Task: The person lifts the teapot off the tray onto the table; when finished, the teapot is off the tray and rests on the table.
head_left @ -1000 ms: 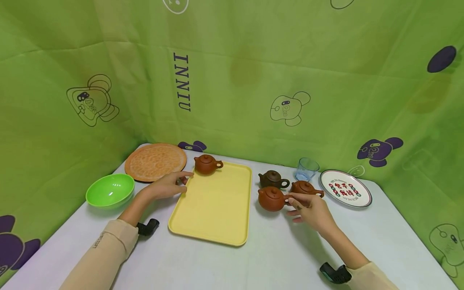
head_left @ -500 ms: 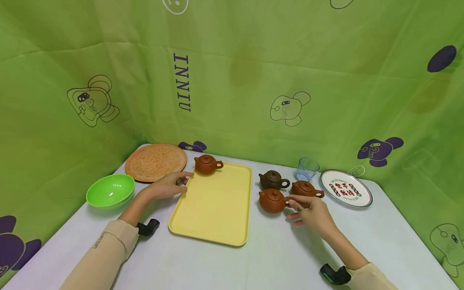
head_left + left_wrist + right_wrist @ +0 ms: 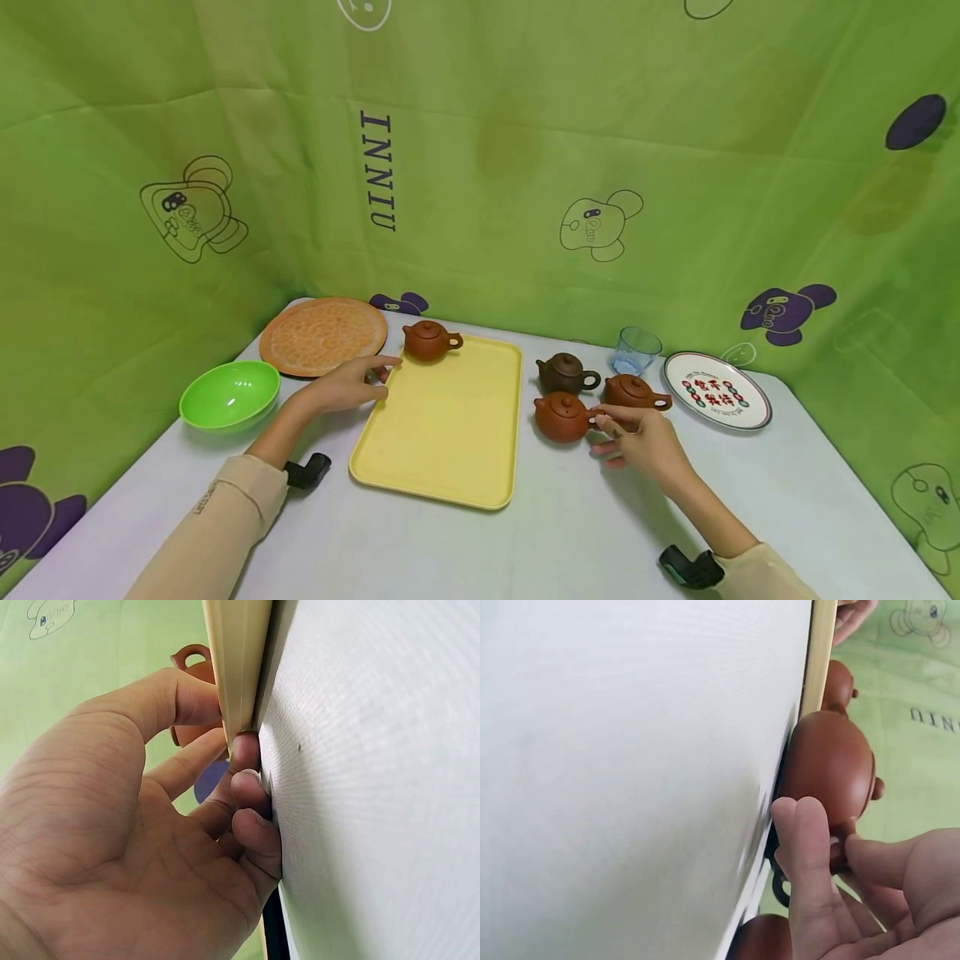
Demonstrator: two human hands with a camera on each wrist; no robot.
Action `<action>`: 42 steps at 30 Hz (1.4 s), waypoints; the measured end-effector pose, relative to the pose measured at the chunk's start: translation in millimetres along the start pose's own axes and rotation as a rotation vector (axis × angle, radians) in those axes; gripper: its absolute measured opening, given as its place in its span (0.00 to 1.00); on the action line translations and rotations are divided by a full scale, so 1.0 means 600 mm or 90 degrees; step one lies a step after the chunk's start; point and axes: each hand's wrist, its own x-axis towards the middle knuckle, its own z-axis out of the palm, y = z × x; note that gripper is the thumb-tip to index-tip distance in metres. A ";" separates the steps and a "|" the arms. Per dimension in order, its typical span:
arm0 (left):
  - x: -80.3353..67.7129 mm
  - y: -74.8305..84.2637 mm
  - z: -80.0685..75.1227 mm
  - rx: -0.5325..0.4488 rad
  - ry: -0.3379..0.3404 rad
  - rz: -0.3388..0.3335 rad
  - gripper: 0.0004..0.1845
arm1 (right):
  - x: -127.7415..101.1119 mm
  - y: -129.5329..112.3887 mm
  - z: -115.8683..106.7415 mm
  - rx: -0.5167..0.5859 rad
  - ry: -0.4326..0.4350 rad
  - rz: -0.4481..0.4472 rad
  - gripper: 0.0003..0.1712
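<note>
So the right hand (image 3: pixel 648 442) has a reddish teapot (image 3: pixel 561 417) pinched by its handle, just right of the yellow tray (image 3: pixel 442 425). Left hand (image 3: pixel 347 387) is gripping the tray's left rim. Another teapot (image 3: pixel 427 342) sits at the tray's far left corner, and a dark teapot (image 3: pixel 562 374) is just on the far side of the pinched one.

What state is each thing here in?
Yellow tray, face up, held by left hand
Held teapot, upright, lidded, gripped by right hand
Teapot on tray, upright, lidded
Dark teapot, upright, lidded
Teapot beside plate, upright, lidded
Green bowl, upright
Blue glass, upright
Plate, face up
Round orange board, lying flat
</note>
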 end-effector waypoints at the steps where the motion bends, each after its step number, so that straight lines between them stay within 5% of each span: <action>1: 0.000 0.000 0.000 -0.001 0.000 0.001 0.35 | 0.000 0.000 0.000 0.000 0.000 0.002 0.26; 29: 0.000 -0.002 0.001 -0.004 0.001 0.004 0.35 | 0.001 -0.001 0.004 -0.026 0.003 -0.010 0.24; 42: 0.000 -0.001 0.001 -0.006 -0.001 0.000 0.35 | 0.004 -0.024 -0.031 -0.255 0.085 -0.099 0.16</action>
